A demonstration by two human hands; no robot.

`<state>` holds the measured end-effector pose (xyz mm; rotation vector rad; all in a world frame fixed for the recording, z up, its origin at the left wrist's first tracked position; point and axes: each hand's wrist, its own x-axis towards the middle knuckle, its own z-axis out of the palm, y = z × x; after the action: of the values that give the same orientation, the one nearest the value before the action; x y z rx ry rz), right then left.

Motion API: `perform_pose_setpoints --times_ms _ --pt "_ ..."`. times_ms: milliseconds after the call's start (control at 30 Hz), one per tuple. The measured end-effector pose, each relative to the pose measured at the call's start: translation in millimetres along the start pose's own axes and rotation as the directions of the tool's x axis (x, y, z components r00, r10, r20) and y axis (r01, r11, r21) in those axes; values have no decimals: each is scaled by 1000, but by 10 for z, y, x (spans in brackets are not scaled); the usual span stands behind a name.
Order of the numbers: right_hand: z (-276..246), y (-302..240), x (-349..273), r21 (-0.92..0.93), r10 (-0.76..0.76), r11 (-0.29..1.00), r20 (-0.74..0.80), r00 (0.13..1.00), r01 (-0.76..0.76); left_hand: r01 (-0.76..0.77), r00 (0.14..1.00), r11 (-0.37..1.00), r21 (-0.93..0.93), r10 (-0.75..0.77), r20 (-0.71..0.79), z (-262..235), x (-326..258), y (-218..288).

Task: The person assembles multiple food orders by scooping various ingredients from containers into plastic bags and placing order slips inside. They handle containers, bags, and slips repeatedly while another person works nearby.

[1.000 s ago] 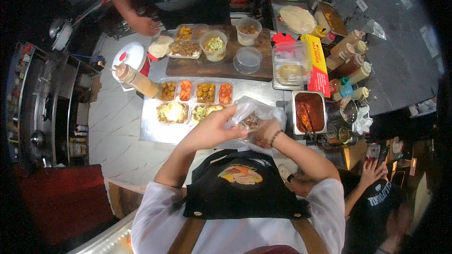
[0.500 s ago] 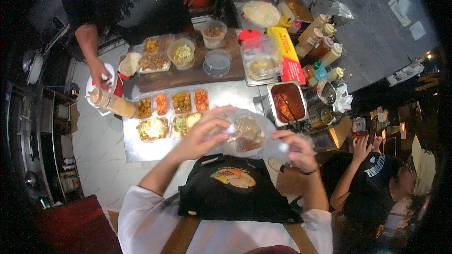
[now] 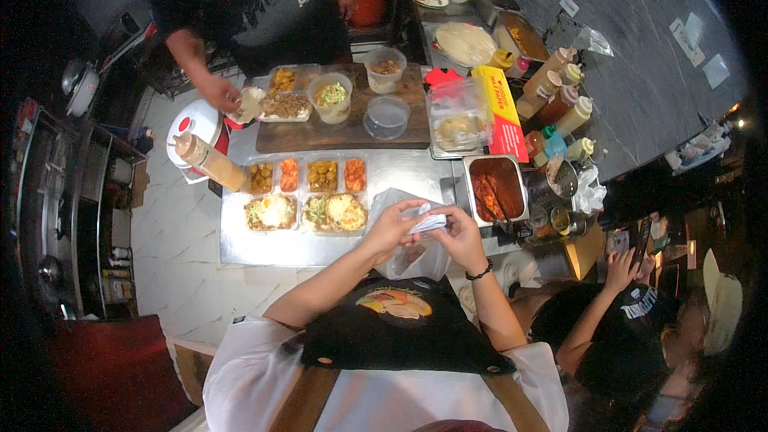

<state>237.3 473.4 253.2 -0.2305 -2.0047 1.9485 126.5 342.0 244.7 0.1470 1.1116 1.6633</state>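
Observation:
In front of my apron hangs a clear plastic bag (image 3: 422,262); something brownish shows dimly through it. My left hand (image 3: 394,226) and my right hand (image 3: 462,238) meet above the bag, fingers pinched on a white folded bundle (image 3: 429,222). I cannot tell if it is paper or the bag's gathered top. To the left on the steel table, two clear compartment trays (image 3: 270,206) (image 3: 335,214) hold egg-topped food, brown pieces and red kimchi-like sides. A squeeze bottle (image 3: 210,162) of tan sauce leans beside them.
Across the table, a co-worker's hand (image 3: 218,94) is near a wrapped bundle (image 3: 248,104). Plastic tubs (image 3: 330,100) stand on a wooden board (image 3: 280,138). On the right are a steel pan (image 3: 496,190) of red food, a yellow-red box (image 3: 498,112) and several sauce bottles (image 3: 552,94).
My hands were apart on either side of the bag; they have come together over it at the white bundle. The co-worker's hand has moved away from the squeeze bottle toward the wrapped bundle.

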Motion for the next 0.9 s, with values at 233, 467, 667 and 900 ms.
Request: perform_pose_setpoints --times_ms 233,467,667,900 --pt "-2 175 69 309 293 926 -220 931 -218 -388 909 878 279 415 -43 19 -66 -175" --pt "-327 283 233 245 536 673 488 689 -698 -600 691 291 745 659 298 -127 -36 -79" --pt "-301 212 1 506 275 709 445 853 -492 -370 902 821 435 430 -43 -112 307 -205" --pt "-50 171 -58 -642 -391 718 -51 919 269 -272 962 890 367 245 118 -203 548 -86"
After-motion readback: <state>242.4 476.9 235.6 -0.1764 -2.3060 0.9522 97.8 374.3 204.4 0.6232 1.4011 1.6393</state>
